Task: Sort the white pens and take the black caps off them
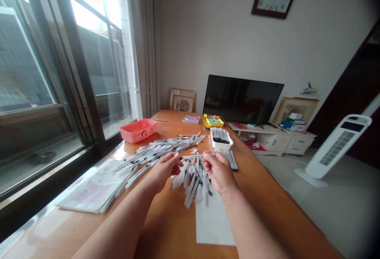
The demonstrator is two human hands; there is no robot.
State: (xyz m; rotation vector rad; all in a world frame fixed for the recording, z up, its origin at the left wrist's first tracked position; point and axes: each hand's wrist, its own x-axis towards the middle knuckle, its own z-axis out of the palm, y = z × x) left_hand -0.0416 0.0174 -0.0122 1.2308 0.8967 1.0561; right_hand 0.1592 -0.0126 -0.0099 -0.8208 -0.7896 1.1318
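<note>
Between my two hands a slim pen with a pale barrel is held level over the table. My left hand pinches its left end, and my right hand pinches the other end. Below them lies a loose heap of clear pen parts, some with dark ends. A large spread of pens with black tips lies beyond my left hand. Past my right hand, a white tray holds upright-packed pens, with a row of pens lying beside it.
A red plastic basket stands at the back left. Papers lie at the left edge, and a white sheet lies in front. A yellow box and a pink booklet sit at the far end. A white fan stands right.
</note>
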